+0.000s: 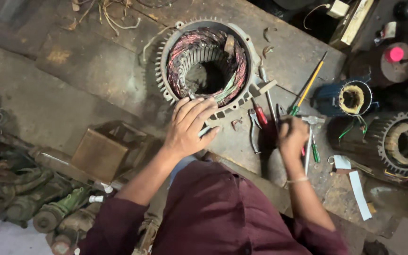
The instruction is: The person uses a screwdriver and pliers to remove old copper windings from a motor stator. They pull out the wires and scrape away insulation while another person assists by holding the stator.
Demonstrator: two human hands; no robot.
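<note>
Bracing the round grey finned metal motor housing (208, 63) with its copper windings, the left hand (189, 127) lies spread on the near rim. The right hand (293, 137) — closed among tools right of the housing — should grip the hammer (310, 123) firmly; exact hold unclear.

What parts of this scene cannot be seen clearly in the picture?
- Head view: the bottom of the motor housing is lost in shadow inside the copper windings.
- Head view: what the right hand grips is hidden by its own fingers, beside the hammer.
- Head view: the left hand covers part of the housing rim.
- Head view: the finned motor is cut off by the right edge.
</note>
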